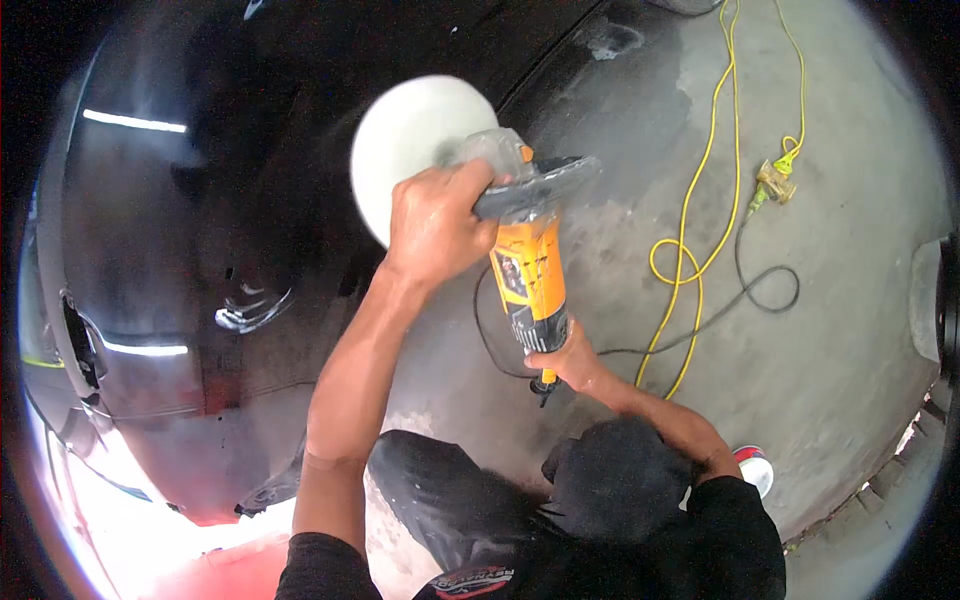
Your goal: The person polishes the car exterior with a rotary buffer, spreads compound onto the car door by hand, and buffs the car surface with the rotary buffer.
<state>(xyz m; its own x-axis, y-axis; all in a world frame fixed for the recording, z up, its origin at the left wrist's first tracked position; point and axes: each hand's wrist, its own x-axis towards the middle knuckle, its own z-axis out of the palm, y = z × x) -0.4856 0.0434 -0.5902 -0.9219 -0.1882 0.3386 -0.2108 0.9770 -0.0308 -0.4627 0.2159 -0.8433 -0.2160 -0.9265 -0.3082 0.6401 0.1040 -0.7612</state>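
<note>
A yellow and black polisher [530, 265] is held in both my hands, its round white pad [415, 135] overlapping the glossy black car panel [240, 190] in this view. My left hand [438, 225] is wrapped round the dark front handle, close by the pad. Farther back, my right hand [572, 360] grips the rear end of the tool, where its cord comes out. White smears [253, 310] mark the car's paint lower down, left of my forearm.
On the grey concrete floor [830, 330], a yellow extension cord [712, 150] runs in loops. It meets a dark power cord [740, 265] at a plug connector [773, 183]. A red and white container [755, 470] stands by my right elbow. My bent knees are below the tool.
</note>
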